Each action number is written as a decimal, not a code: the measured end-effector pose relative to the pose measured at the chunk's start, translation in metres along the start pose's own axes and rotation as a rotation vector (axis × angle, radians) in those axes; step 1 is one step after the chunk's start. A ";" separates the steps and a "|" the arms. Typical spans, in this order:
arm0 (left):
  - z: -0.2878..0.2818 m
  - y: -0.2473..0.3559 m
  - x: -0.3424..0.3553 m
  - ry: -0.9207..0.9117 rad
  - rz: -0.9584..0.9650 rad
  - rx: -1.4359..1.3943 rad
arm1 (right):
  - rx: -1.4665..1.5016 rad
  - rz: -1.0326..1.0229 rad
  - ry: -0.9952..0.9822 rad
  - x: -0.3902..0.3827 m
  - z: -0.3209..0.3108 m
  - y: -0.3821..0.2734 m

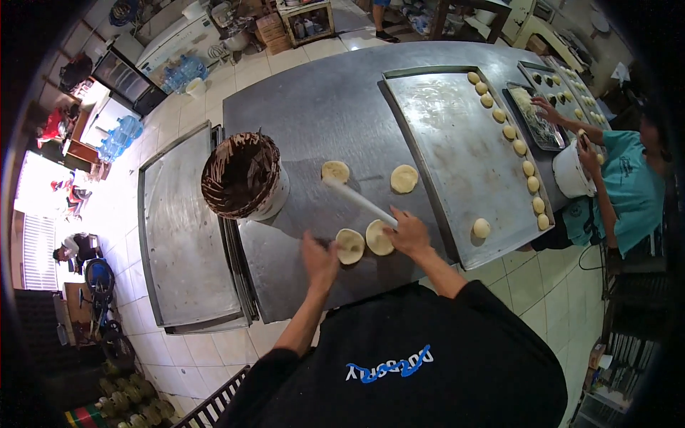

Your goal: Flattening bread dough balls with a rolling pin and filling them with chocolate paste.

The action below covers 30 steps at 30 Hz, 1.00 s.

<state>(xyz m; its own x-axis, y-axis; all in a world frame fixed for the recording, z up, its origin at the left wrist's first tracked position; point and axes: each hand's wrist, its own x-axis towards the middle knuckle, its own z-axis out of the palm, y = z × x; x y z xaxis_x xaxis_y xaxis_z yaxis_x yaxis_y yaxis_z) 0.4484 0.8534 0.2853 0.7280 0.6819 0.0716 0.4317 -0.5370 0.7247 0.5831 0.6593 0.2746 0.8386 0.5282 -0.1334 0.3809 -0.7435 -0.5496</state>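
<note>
My right hand (410, 233) is closed around one end of a slim white rod (362, 202), like a thin rolling pin. Its far tip reaches the edge of a flattened dough disc (335, 171). Another dough disc (404, 180) lies to the right of the rod. Two more sit close to my hands: a dough disc (349, 247) with a dent in its middle, and a dough disc (378, 238) partly under my right hand. Left of the dented one is my left hand (319, 260), smeared by motion. Something dark shows beside its fingers, too blurred to name.
A white bucket (275, 198) smeared inside with dark brown paste stands on the metal table (300, 114). Stacked metal trays (189, 235) are at left. On the right, a large tray (442, 143) holds dough balls (519, 147). A co-worker (631, 167) works over a smaller tray (551, 135).
</note>
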 end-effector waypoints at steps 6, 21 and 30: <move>-0.009 0.046 -0.001 -0.587 0.206 0.027 | 0.151 -0.017 -0.128 -0.022 -0.037 -0.012; 0.043 0.045 0.056 -0.449 0.094 0.007 | 0.305 0.324 0.387 -0.061 -0.104 0.160; 0.377 0.372 -0.005 -1.145 1.037 -0.250 | -0.273 0.845 0.354 -0.108 -0.270 0.357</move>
<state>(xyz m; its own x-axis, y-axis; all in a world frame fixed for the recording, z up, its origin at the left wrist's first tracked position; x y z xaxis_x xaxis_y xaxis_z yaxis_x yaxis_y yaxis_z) 0.8060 0.4630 0.2965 0.6926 -0.7080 0.1379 -0.5077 -0.3426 0.7905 0.7343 0.2259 0.3153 0.9301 -0.3482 -0.1166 -0.3640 -0.9160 -0.1687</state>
